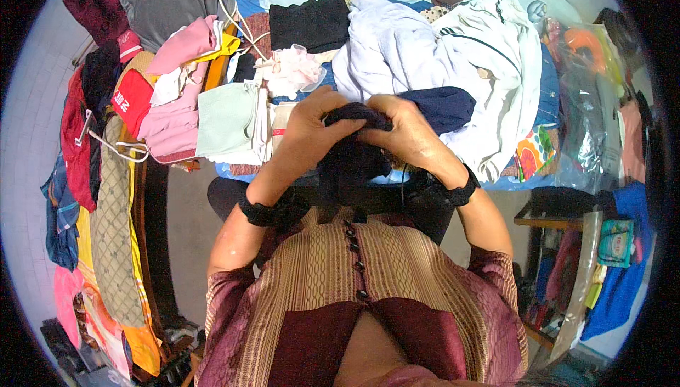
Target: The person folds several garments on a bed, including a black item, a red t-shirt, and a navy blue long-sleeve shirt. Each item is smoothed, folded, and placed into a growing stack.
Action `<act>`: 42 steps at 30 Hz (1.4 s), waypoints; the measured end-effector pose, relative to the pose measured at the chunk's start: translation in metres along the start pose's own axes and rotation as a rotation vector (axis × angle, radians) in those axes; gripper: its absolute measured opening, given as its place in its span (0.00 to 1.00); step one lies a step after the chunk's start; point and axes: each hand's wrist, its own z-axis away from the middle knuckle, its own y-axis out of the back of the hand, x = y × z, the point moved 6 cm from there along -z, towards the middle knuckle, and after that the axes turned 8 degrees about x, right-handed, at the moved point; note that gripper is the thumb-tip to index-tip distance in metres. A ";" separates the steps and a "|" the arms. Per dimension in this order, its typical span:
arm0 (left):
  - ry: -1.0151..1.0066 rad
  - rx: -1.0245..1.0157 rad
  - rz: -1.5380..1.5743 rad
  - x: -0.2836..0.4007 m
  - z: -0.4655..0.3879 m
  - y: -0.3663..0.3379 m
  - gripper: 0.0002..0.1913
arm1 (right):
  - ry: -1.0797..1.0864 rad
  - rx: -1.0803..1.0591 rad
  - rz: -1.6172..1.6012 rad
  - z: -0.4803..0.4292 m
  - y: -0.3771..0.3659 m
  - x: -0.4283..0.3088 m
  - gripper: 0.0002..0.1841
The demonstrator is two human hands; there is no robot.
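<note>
Both hands meet over the near edge of a surface heaped with clothes. My left hand [317, 118] and my right hand [401, 126] pinch the upper part of a black piece of fabric [353, 166], bunched between the thumbs and fingers. The rest of it hangs down towards my lap, its shape unclear. Just beyond my right hand lies a rolled dark navy cloth [443, 108]. A pale lavender garment [380, 47] and white trousers with a dark stripe [499, 89] spread behind it. Left of my left hand sits a folded mint-green cloth [226, 118].
A folded black cloth [308, 23] and a pale pink ruffled item [292, 68] lie farther back. Pink folded clothes [175, 126], a red cloth [130, 100] and a white hanger [85, 129] are at left. A clear plastic bag [584, 116] stands at right.
</note>
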 end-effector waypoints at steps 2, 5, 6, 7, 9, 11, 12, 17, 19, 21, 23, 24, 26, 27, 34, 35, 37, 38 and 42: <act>0.153 0.004 0.085 -0.002 0.002 0.008 0.09 | 0.036 0.225 0.296 -0.005 0.023 -0.019 0.15; 0.245 0.004 0.228 0.000 0.005 0.017 0.08 | 0.198 0.445 0.464 -0.009 0.047 -0.059 0.16; 0.260 0.027 0.229 -0.001 0.005 0.023 0.08 | 0.267 0.484 0.542 -0.010 0.051 -0.072 0.17; 0.284 0.051 0.224 -0.003 0.004 0.028 0.08 | 0.332 0.513 0.586 -0.009 0.054 -0.083 0.17; 0.261 0.102 0.189 -0.004 0.000 0.038 0.08 | 0.363 0.529 0.726 -0.009 0.053 -0.098 0.18; 0.166 0.162 0.121 -0.004 -0.004 0.050 0.08 | 0.242 0.435 0.694 -0.010 0.047 -0.096 0.17; 0.075 0.216 0.035 -0.002 -0.007 0.055 0.07 | 0.170 0.379 0.679 -0.012 0.044 -0.092 0.17; 0.081 0.120 0.078 -0.022 0.002 0.053 0.08 | -0.223 0.268 0.026 -0.026 0.043 -0.056 0.08; 0.046 0.036 -0.053 -0.030 0.007 0.050 0.11 | -0.282 0.212 -0.583 -0.032 0.039 -0.050 0.02; 0.085 -0.073 -0.029 -0.041 0.014 0.044 0.17 | -0.236 0.182 -0.687 -0.037 0.042 -0.051 0.07; 0.265 -0.291 -0.056 -0.057 0.027 0.038 0.20 | -0.064 0.267 -0.446 -0.039 0.056 -0.058 0.06; 0.180 -0.371 -0.089 -0.053 0.031 0.036 0.23 | -0.001 0.358 -0.221 -0.039 0.065 -0.059 0.07; 0.207 -0.397 0.171 -0.043 0.043 0.036 0.24 | 0.108 0.466 0.137 -0.039 0.077 -0.061 0.07; 0.280 -0.425 0.224 -0.039 0.051 0.035 0.24 | 0.071 0.493 0.268 -0.040 0.081 -0.054 0.07; 0.099 -0.272 0.702 0.026 0.061 0.067 0.28 | 0.002 0.593 0.436 -0.030 0.092 0.005 0.08; 0.132 -0.266 0.644 0.026 0.059 0.065 0.28 | -0.101 0.557 0.391 -0.027 0.092 0.014 0.08; 0.277 -0.176 0.530 0.019 0.056 0.056 0.24 | -0.087 0.499 0.261 -0.021 0.093 0.011 0.08; 0.408 -0.133 0.424 0.011 0.058 0.054 0.23 | -0.206 0.421 0.193 -0.018 0.093 0.013 0.07; 0.273 0.256 0.581 0.002 0.055 0.075 0.13 | -0.174 0.416 -0.524 0.001 0.101 -0.013 0.15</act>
